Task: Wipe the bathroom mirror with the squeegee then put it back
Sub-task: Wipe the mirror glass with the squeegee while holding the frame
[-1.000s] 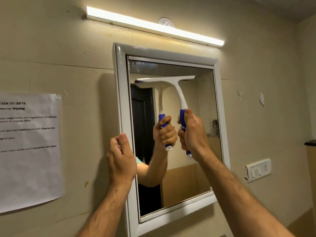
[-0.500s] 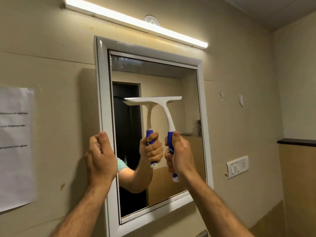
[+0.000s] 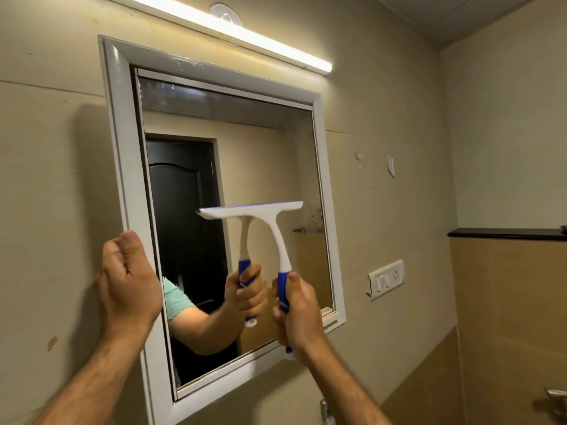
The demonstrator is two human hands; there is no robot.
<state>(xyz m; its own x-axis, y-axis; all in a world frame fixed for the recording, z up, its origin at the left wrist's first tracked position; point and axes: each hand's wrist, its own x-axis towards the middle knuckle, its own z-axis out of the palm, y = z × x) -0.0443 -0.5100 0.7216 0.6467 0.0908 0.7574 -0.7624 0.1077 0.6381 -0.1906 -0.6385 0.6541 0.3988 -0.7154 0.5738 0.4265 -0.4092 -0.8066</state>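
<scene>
The right hand (image 3: pixel 299 314) grips the squeegee (image 3: pixel 260 237) at lower centre, blade flat on the mirror (image 3: pixel 245 154) to wipe, while the left hand (image 3: pixel 129 286), fingers curled, braces the frame (image 3: pixel 119 118).

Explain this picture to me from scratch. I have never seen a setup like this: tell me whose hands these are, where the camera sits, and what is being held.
There is no machine here. A person wears a wide-angle camera on the head, so you look forward and down along their own two arms. In front hangs a mirror in a white frame on a bathroom wall, with a lit lamp above it. The right hand grips the blue handle of a white squeegee, whose blade lies level on the glass, in the lower half. The left hand, fingers curled, is at the frame's left edge. The second squeegee and hand that you see inside the glass are only reflections. A switch plate sits on the wall to the right.
</scene>
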